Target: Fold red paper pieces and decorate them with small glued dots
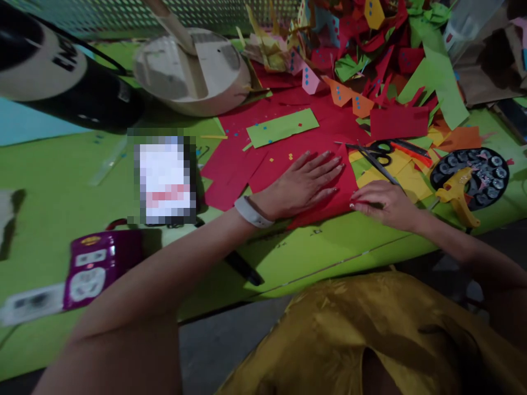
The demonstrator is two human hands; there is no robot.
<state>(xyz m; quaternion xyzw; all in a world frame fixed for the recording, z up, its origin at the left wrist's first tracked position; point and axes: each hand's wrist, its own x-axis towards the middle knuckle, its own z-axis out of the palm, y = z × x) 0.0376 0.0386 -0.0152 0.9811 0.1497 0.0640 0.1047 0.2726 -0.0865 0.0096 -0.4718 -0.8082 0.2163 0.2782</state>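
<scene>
My left hand lies flat with its fingers stretched out on a sheet of red paper. Thumb and fingers of my right hand are pinched on a bit of red paper near the sheet's right edge; whether it is part of the sheet is hard to tell. Just beyond my right hand lie black-handled scissors and an orange cutter, on top of yellow paper pieces. A green paper strip rests on red paper above my left hand, with small yellow and blue bits around it.
A purple power socket, a blurred-out screen and a black pen-like stick lie leftward. Behind stand a dark bottle and a round pale container. Colourful paper cuttings heap at the back; a glue gun rests rightward.
</scene>
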